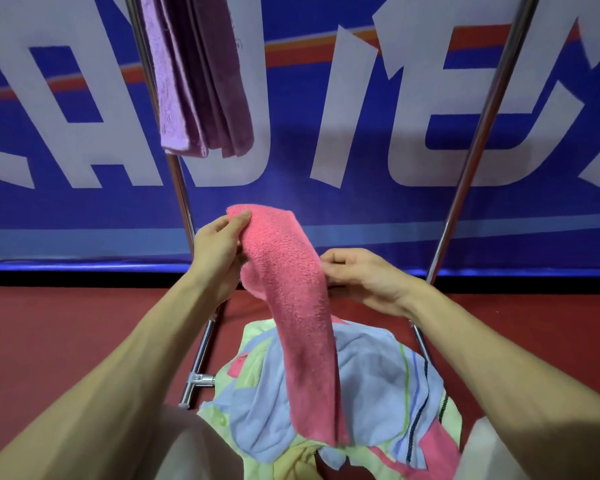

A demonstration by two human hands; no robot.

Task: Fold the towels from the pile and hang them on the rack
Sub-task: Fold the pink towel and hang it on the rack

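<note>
My left hand (219, 252) pinches the pink towel (291, 299) at its top fold; my right hand (364, 277) pinches its side edge.

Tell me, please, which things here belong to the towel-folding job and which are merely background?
Job: pink terry towel, held by left hand and right hand; pile of pale mixed towels; folded purple towel hanging on metal rack.
Background: blue lettered banner; red floor.

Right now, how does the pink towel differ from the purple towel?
The pink towel is gripped by the left hand and right hand; the purple towel hangs untouched beside the rack post. The pink towel dangles low over the pile; the purple towel hangs higher, showing several folded layers. Both are fluffy cloths hanging lengthwise.
</note>
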